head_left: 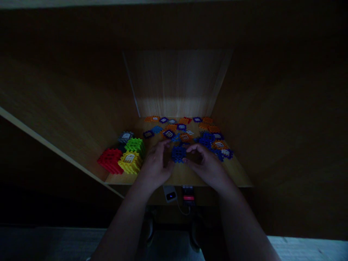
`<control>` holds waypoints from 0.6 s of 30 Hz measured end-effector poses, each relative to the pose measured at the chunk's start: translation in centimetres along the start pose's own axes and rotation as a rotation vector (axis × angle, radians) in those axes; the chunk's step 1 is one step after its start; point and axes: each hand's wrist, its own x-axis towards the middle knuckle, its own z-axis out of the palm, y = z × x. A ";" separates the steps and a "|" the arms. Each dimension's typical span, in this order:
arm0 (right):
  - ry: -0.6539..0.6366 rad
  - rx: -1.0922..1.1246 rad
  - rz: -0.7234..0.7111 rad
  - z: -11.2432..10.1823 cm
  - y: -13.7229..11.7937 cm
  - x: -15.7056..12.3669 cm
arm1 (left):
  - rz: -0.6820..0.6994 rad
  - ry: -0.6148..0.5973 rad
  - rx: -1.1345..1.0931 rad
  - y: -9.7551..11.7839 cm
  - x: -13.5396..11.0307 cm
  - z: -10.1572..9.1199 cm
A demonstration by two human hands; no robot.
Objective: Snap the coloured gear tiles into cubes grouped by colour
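Observation:
A small stack of dark blue interlocking plastic tiles [178, 154] with notched edges lies on the wooden shelf between my two hands. On its left side my left hand [157, 164] is curved, thumb and fingers apart, with a gap to the stack. My right hand [206, 164] is at the other side, its thumb tip at the stack's lower right corner and its index finger bent close to the edge. Nothing is visibly gripped in either hand. Behind them lie loose orange tiles [185, 137] and purple-blue window tiles [169, 134].
At the left stand stacks of red tiles [111, 161], yellow tiles [130, 162], green tiles [135, 146] and grey tiles [125, 136]. A heap of blue tiles [206, 139] lies at the right. Below the shelf edge are a white device [170, 194] and a lit-screen device [188, 197] with a cable.

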 end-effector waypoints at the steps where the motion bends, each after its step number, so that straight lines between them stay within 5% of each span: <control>1: -0.006 0.008 -0.005 0.0 0.1 0.0 | -0.001 -0.013 0.002 0.0 0.0 0.0; 18: -0.025 -0.039 -0.019 0.2 0.5 -0.1 | -0.033 -0.061 0.012 -0.2 -0.1 0.2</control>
